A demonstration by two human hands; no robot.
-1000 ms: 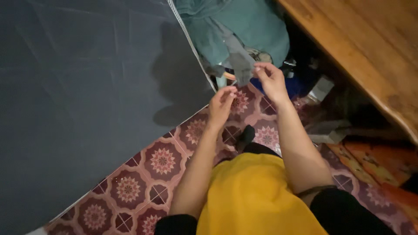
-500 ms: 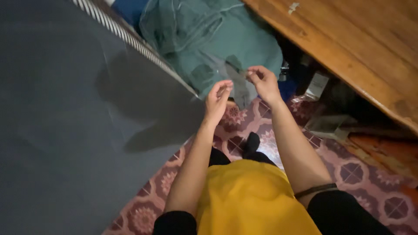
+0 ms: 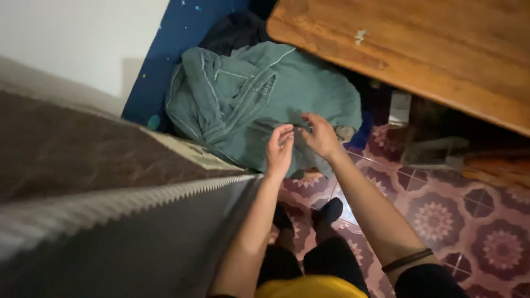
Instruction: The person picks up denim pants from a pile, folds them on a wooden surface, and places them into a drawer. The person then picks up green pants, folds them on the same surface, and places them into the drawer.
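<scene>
Over the patterned floor tiles (image 3: 441, 221), between the mattress edge and the wooden table, my two hands had come lower and closer to the heap of green cloth than they were a second before, when they were raised with a narrow grey strip of fabric hanging plainly between them. That strip (image 3: 301, 124) now showed only as a short dark bit at my fingertips, lying against the heap, so I judged that I had carried it down to the pile rather than away from it. My right hand (image 3: 318, 136) had thumb and forefinger pinched together on that dark bit, the other fingers loosely spread. My left hand (image 3: 280, 149) was just beside it, fingers curled toward each other near the strip's end; whether they truly gripped it I could not tell. The strip looked thin, limp and dull grey, and its lower part could not be picked out from the folds behind. The green cloth (image 3: 248, 99) lay crumpled with pale stitched seams, slumped against a dark blue panel (image 3: 165, 60) at the wall. The mattress (image 3: 110, 165), with its ribbed pale edging, filled the left side, and the table (image 3: 419, 49) crossed the upper right corner. My dark-socked feet (image 3: 328, 212) stood on the tiles below my hands.
</scene>
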